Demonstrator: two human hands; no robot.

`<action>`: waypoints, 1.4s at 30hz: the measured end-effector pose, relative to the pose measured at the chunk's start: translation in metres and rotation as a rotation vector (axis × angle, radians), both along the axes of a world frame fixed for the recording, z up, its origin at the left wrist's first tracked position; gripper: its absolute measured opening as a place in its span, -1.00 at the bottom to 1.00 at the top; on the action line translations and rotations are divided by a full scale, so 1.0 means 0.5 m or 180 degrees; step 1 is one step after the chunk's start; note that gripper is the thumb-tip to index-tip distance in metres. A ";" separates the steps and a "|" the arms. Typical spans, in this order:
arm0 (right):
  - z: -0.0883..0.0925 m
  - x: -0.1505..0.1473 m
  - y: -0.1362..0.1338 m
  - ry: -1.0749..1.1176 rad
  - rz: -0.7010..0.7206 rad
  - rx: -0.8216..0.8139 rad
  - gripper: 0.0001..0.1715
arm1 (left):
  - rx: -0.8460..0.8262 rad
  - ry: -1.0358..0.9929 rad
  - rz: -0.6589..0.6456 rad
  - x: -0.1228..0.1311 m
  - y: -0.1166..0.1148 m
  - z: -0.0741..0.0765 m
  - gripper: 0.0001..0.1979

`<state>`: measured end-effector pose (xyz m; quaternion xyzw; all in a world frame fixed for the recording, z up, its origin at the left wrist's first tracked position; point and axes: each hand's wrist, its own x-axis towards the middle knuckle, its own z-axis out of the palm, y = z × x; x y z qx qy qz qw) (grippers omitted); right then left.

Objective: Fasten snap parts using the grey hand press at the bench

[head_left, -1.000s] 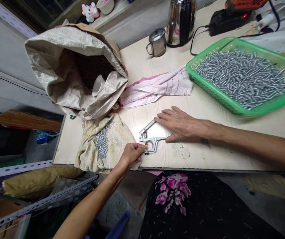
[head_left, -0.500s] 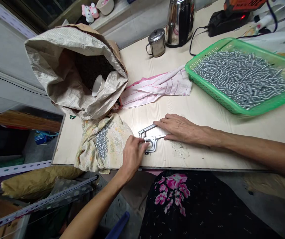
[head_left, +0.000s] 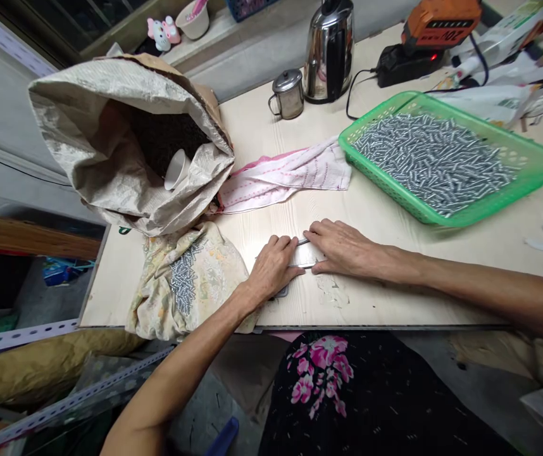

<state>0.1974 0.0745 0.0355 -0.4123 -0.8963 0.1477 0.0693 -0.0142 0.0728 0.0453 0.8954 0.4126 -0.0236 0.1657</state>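
Note:
A silver two-handled metal hand tool (head_left: 306,266) lies on the table, mostly covered by my left hand (head_left: 271,267). My left fingers and thumb curl around its handles, hiding the head. At the handle ends, my right hand (head_left: 347,250) is closed, with fingers on the upper handle and thumb at the lower one. To the left, a small pile of short silver metal pins (head_left: 185,278) rests on a patterned yellowish cloth (head_left: 224,272).
A green basket (head_left: 490,212) full of similar metal pieces stands right. An open woven sack (head_left: 76,145) holding a white cup (head_left: 176,170) leans left. Behind are a pink-striped towel (head_left: 290,176), a lidded metal mug (head_left: 288,95), a kettle (head_left: 329,54) and an orange battery (head_left: 442,24) on its charger.
My left hand has moved from the tool's head rightward onto its handles, covering more of it. My right hand stays at the handle ends. The view has shifted slightly.

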 end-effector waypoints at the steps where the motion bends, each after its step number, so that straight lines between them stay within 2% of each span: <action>1: 0.000 0.001 0.003 -0.0051 -0.0018 0.0070 -0.61 | -0.0012 -0.0002 0.0019 0.003 0.002 0.001 -0.55; 5: -0.008 0.006 0.014 -0.0021 0.0135 0.0133 -0.73 | -0.0033 -0.0116 0.0154 0.008 0.000 -0.007 -0.74; 9: -0.038 0.000 0.011 0.0175 0.0185 0.0128 -0.74 | 0.0043 -0.0086 0.0220 0.014 -0.006 -0.012 -0.88; 12: -0.056 -0.008 0.005 0.0159 0.0144 0.0131 -0.72 | 0.0114 0.0031 0.0253 0.020 -0.005 -0.010 -0.85; 15: -0.054 -0.006 0.008 0.0147 0.0071 0.0137 -0.76 | 0.0213 0.0121 0.0317 0.022 -0.013 -0.017 -0.83; 17: -0.046 0.004 0.020 0.0218 0.0071 0.0137 -0.68 | 0.0430 -0.0019 0.0473 0.023 -0.035 -0.032 -0.72; 19: -0.041 0.017 0.040 0.0243 0.0123 0.0067 -0.50 | 0.0681 -0.0268 0.0545 0.025 -0.073 -0.052 -0.58; 20: -0.040 0.022 0.053 0.0228 0.0129 0.0033 -0.49 | 0.0752 -0.0371 0.0520 0.028 -0.095 -0.062 -0.52; 23: -0.044 0.030 0.096 0.0226 0.0034 0.0083 -0.67 | 0.0698 -0.0484 0.0359 0.039 -0.159 -0.082 -0.41; 25: -0.044 0.025 0.125 0.0250 -0.0015 0.0141 -0.75 | 0.0601 -0.0507 0.0365 0.045 -0.183 -0.085 -0.37; 28: -0.024 -0.009 0.150 0.0084 -0.0204 0.0264 -0.82 | 0.0504 -0.0620 0.0412 0.050 -0.187 -0.082 -0.36; 30: 0.000 -0.051 0.141 0.0015 -0.0216 0.0441 -0.83 | 0.0501 -0.0701 0.0438 0.051 -0.180 -0.083 -0.35; 31: 0.013 -0.078 0.128 0.0020 -0.0042 0.0510 -0.82 | 0.0512 -0.0730 0.0451 0.051 -0.178 -0.084 -0.35; 33: 0.030 -0.134 0.090 0.0042 0.0653 0.0519 -0.85 | 0.0545 -0.0798 0.0469 0.051 -0.182 -0.085 -0.37; 35: 0.030 -0.183 0.049 -0.0003 0.1400 0.0448 -0.91 | 0.0542 -0.0917 0.0388 0.045 -0.200 -0.078 -0.48; 36: 0.022 -0.203 0.033 -0.0005 0.1639 0.0437 -0.87 | 0.0536 -0.1006 0.0253 0.038 -0.212 -0.072 -0.55; 39: -0.015 -0.237 0.007 0.0159 0.1888 0.0510 -0.83 | 0.0735 -0.1298 -0.0198 -0.011 -0.247 -0.045 -0.77; 40: -0.025 -0.242 0.006 0.0225 0.1895 0.0535 -0.83 | 0.0924 -0.1351 -0.0179 -0.038 -0.251 -0.035 -0.81; 42: -0.032 -0.246 0.008 0.0390 0.1874 0.0521 -0.84 | 0.1416 -0.1268 0.0314 -0.106 -0.237 -0.017 -0.83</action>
